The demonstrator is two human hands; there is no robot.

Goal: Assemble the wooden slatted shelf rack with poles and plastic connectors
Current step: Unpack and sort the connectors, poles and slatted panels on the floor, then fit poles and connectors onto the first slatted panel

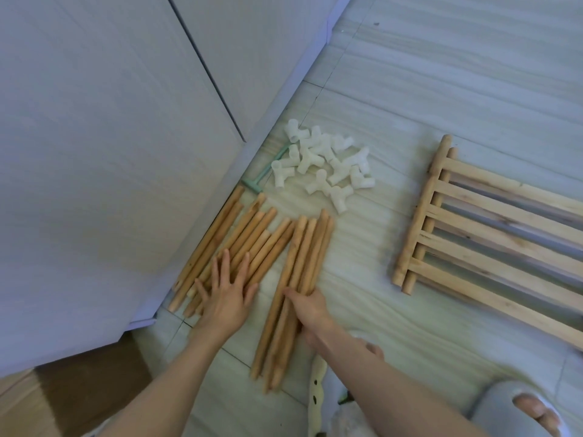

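Several wooden poles lie on the tiled floor in two groups. My left hand (227, 291) rests flat with spread fingers on the left group of poles (252, 234) beside the cabinet. My right hand (307, 305) grips the right bundle of longer poles (310, 247) near its middle, fingers curled around it. Beyond the poles sits a pile of white plastic connectors (325, 164). Wooden slatted shelves (492, 234) lie stacked flat at the right.
A white cabinet (110, 152) runs along the left, with a green plastic tool (266, 170) at its base. A cardboard box (63, 395) is at the bottom left. My foot in a grey slipper (520, 408) shows at the bottom right.
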